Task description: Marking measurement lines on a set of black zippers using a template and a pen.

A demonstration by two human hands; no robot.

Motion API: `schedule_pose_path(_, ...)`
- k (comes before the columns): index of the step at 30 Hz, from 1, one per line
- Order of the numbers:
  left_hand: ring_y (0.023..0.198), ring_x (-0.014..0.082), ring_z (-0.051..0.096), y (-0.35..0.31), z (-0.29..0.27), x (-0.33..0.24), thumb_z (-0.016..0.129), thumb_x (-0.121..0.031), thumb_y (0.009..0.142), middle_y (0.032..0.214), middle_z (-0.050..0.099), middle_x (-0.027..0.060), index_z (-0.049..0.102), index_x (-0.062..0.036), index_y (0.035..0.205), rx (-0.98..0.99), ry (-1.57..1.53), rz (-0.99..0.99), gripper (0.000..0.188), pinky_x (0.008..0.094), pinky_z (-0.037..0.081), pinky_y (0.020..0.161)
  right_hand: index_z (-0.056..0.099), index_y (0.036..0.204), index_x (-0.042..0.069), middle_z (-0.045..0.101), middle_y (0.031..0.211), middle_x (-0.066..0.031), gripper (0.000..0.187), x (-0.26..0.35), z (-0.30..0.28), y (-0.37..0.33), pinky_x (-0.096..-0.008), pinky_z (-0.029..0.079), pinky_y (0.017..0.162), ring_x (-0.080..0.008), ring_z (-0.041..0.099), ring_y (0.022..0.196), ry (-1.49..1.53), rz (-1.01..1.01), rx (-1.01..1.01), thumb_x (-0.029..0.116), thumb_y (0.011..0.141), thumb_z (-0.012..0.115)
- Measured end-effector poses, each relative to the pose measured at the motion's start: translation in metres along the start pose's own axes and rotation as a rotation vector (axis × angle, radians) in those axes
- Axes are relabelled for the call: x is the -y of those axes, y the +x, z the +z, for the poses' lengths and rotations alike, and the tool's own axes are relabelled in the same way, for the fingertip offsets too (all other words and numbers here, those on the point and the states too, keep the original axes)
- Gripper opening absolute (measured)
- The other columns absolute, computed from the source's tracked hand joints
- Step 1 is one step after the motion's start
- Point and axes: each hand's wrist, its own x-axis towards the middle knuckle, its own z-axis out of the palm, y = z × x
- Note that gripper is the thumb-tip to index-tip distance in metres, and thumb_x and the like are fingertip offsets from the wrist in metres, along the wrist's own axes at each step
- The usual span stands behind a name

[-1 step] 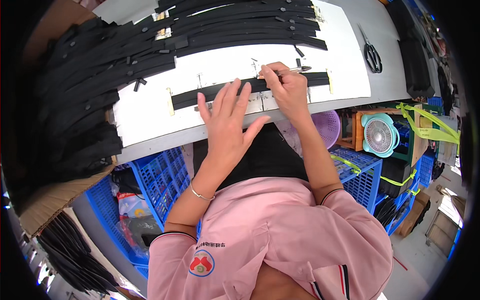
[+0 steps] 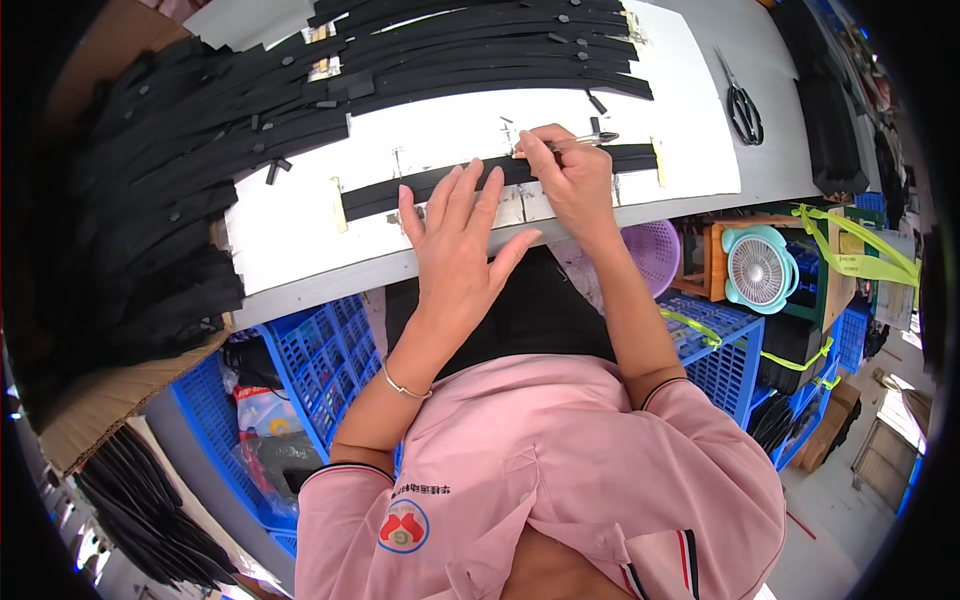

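Note:
A black fabric strip (image 2: 372, 203) lies across the near part of a white board (image 2: 285, 245) on the table, between two yellow tape marks. My left hand (image 2: 455, 235) rests on the strip with its fingers spread, pressing it against the board. Closed around a pen (image 2: 603, 138), my right hand (image 2: 577, 190) is over the strip just right of its middle. The writing tip is at the strip's far edge, partly covered by my fingers. Dark marks show on the board beside the strip.
Many black strips (image 2: 480, 70) lie along the far side and heap up at left. Black-handled scissors (image 2: 742, 110) are at right, near a black block (image 2: 832, 150). Blue crates (image 2: 325, 360), a purple basket (image 2: 652, 255) and a turquoise fan (image 2: 760, 270) stand below the table edge.

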Motion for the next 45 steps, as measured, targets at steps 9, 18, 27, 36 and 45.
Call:
schedule_pose_path(9,0.138,0.0293,0.048,0.000,0.009,0.000,0.075,-0.040,0.091,0.145,0.057,0.0113,0.065,-0.0060,0.137,0.004,0.086,-0.012,0.058,0.0618,0.011,0.122,0.074,0.090,-0.006,0.072,0.077,-0.0056,0.021,-0.005,-0.006,-0.002,-0.0240,0.046,0.057,-0.0063,0.059,0.062,0.036,-0.052,0.061,0.012,0.099,0.068)
schedule_pose_path(18,0.137,0.0287,0.049,0.002,0.011,0.000,0.079,-0.035,0.089,0.145,0.056,0.0110,0.065,-0.0068,0.137,0.010,0.115,0.000,0.057,0.0607,0.012,0.122,0.074,0.084,-0.006,0.072,0.072,-0.0076,0.023,-0.008,-0.010,-0.002,-0.0273,0.047,0.054,-0.0096,0.062,0.057,-0.057,-0.170,0.094,0.013,0.096,0.068)
schedule_pose_path(27,0.137,0.0300,0.049,0.001,0.009,-0.001,0.080,-0.032,0.089,0.146,0.056,0.0115,0.065,-0.0068,0.138,0.011,0.162,0.009,0.057,0.0595,0.014,0.122,0.075,0.086,-0.001,0.071,0.077,-0.0040,0.023,0.003,-0.068,-0.001,-0.0227,0.045,0.057,-0.0053,0.057,0.063,0.352,0.052,-0.075,0.016,0.098,0.065)
schedule_pose_path(36,0.141,0.0273,0.046,0.001,0.010,-0.005,0.078,-0.029,0.091,0.148,0.056,0.0082,0.064,-0.0115,0.141,0.049,0.160,-0.025,0.054,0.0556,0.013,0.124,0.075,0.094,0.004,0.066,0.075,0.0008,0.028,-0.040,-0.115,0.007,-0.0213,0.042,0.057,-0.0034,0.053,0.064,0.203,0.212,-0.017,0.028,0.104,0.064)
schedule_pose_path(45,0.138,0.0325,0.050,0.050,0.043,-0.037,0.078,-0.019,0.090,0.137,0.062,0.0114,0.067,-0.0064,0.127,0.014,-0.102,0.166,0.041,0.0549,0.023,0.122,0.074,0.098,0.003,0.069,0.078,0.0000,0.029,-0.042,-0.109,0.009,-0.0224,0.046,0.061,-0.0057,0.059,0.068,0.242,0.133,-0.038,0.029,0.104,0.065)
